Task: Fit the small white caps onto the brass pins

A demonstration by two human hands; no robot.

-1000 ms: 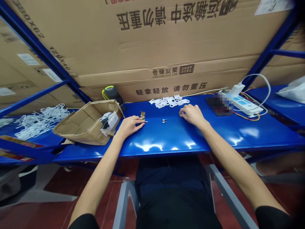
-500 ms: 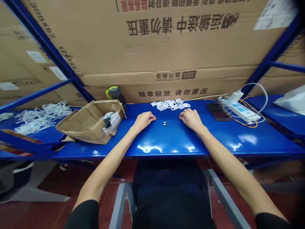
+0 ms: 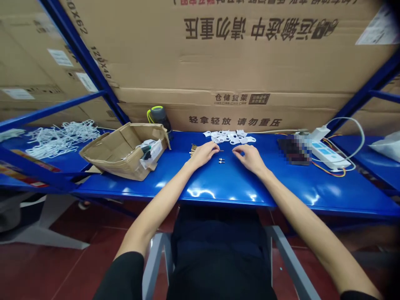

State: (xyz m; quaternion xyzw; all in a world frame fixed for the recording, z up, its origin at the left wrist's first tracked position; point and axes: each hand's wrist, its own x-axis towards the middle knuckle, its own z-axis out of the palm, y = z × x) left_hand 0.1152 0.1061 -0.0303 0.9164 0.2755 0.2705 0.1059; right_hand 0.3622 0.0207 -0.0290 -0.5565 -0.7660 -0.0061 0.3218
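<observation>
My left hand (image 3: 206, 153) is closed in a pinch above the blue table (image 3: 231, 183). From its fingertips a thin metal pin (image 3: 221, 150) points right, toward my other hand. My right hand (image 3: 250, 158) faces it a short gap away, thumb and forefinger brought together; whatever lies between these fingertips is too small to make out. Two small metal-and-white fittings (image 3: 221, 160) lie on the table below the gap. Just beyond my left wrist are several small brass-coloured pieces (image 3: 193, 149), partly hidden by the hand. Several white plastic pieces with holes (image 3: 233, 136) lie behind both hands.
An open cardboard box (image 3: 109, 162) with packets stands left, beside a dark bottle (image 3: 161, 118) with a yellow-green loop. White hooked strips (image 3: 64, 137) are heaped far left. Right are a pixelated dark object (image 3: 293, 150) and a white power strip (image 3: 328, 154) with cables. Cardboard (image 3: 218, 66) rises behind.
My left hand has moved right with the pin, closer to my right hand. The brass-coloured pieces behind it have come into sight. My right hand's fingertips show more clearly, and the view has shifted slightly.
</observation>
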